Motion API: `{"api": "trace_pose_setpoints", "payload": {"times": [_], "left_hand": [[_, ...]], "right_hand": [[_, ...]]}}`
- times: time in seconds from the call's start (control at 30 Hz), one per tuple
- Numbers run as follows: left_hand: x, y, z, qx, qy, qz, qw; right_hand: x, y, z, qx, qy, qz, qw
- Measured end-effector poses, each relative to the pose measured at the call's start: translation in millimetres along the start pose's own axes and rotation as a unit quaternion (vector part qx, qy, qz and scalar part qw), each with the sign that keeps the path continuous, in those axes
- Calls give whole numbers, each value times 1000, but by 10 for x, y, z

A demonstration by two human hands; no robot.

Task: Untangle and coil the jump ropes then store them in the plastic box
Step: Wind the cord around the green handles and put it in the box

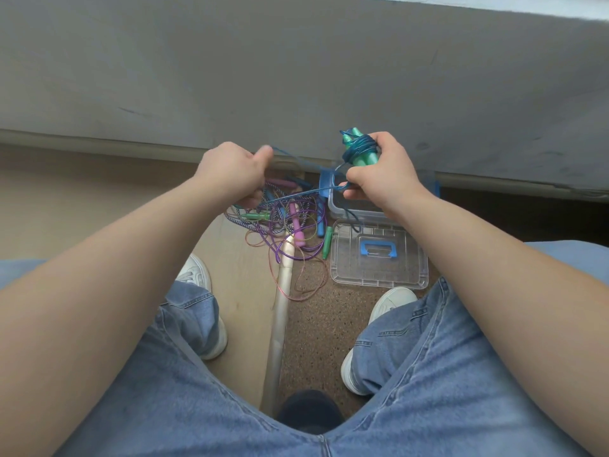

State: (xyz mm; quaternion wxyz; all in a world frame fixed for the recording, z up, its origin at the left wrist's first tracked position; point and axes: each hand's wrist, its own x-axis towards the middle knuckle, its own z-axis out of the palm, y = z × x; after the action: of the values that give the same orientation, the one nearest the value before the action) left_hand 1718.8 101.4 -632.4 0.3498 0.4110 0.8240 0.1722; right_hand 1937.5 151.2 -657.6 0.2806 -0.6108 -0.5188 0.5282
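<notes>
**Blue rope half wound, the rest lying in a heap on the floor**

The floor has two parts: a pale smooth surface on the left and a brown speckled surface [316, 324] on the right, joined by a light metal strip [280, 311] that runs toward the camera. Behind, a grey wall [296, 77] fills the upper part, with a low ledge along its foot.

The person sits in blue jeans [428, 374] and white shoes [389, 305], one foot on each side of the strip.

On the floor between the feet and the wall lies a tangled heap of jump ropes [280, 222], purple, pink, striped and copper coloured, partly crossing the strip. Just to its right stands the clear plastic box [349, 209], open, partly hidden by the right forearm. Its lid [379, 255], with a blue handle, lies flat in front of it.

The right hand [379, 173] is closed around the green handles with the blue rope [359, 148] wound on them, held above the box. The left hand [230, 169] pinches the free end of the same rope, which stretches between both hands.
</notes>
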Motion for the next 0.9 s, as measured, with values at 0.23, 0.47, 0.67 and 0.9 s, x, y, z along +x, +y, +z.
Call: {"api": "trace_pose_setpoints", "payload": {"times": [0.23, 0.47, 0.67, 0.9], "left_hand": [[41, -25, -17, -84, 28, -30, 996], [42, -92, -70, 126, 13, -26, 992], [39, -78, 12, 207, -48, 86, 973], [-162, 76, 220, -18, -178, 252, 951]], "right_hand": [[54, 74, -131, -118, 55, 64, 989], [46, 87, -147, -134, 45, 45, 989], [-26, 13, -65, -99, -38, -56, 993], [-134, -19, 58, -52, -132, -131, 981]]}}
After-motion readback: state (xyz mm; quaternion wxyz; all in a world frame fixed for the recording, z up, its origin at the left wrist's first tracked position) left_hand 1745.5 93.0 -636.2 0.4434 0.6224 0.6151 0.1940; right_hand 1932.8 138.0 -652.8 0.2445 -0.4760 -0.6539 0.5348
